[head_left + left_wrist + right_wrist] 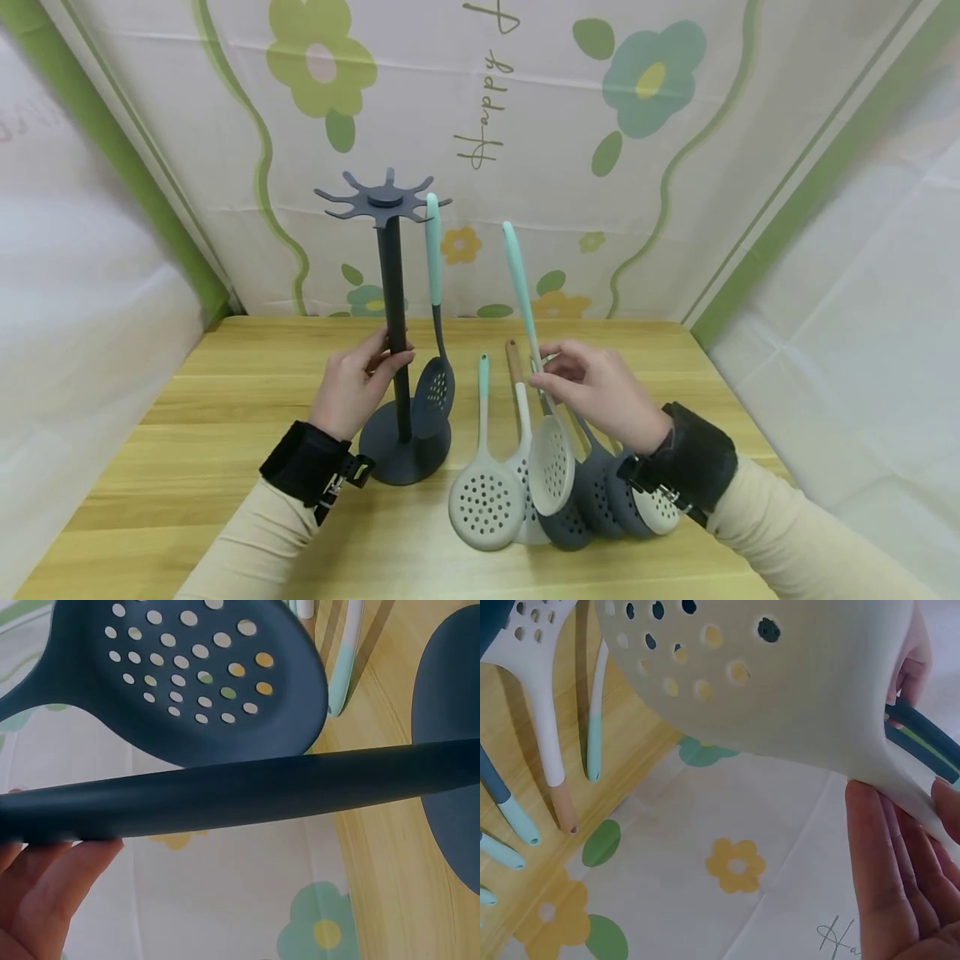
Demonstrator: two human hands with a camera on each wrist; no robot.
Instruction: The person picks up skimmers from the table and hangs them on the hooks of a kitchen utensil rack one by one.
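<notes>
Mint green covers the upper handle of the pale skimmer (pixel 552 471) in the right hand (pixel 592 387). That hand's thumb and fingers pinch the skimmer by its slim shaft, just above the perforated bowl, so the bowl hangs below the hand and the handle rises above it, leaning a little to the left. I cannot tell whether the bowl touches the utensils beneath it.

The left hand (pixel 356 387) has its thumb and fingers closed around the dark upright pole of the stand (pixel 396 308), below mid-height. The pole rises from a round base (pixel 397 462) on the wooden worktop (pixel 255 375) to a top ring of thin, spread arms.

Just to the right of the pole, 1 dark skimmer (pixel 433 387) with a mint handle hangs at an arm of the stand, its bowl over the base, between the 2 hands and nearer the left.

On the worktop, below and around the right hand, lie more skimmers: a light grey skimmer (pixel 486 504) with a mint-tipped handle at the left, a white skimmer (pixel 522 429) with a brown handle beside it, then overlapping dark skimmers (pixel 596 487) and a white perforated bowl (pixel 660 510) near the right wristband (pixel 701 458).
</notes>
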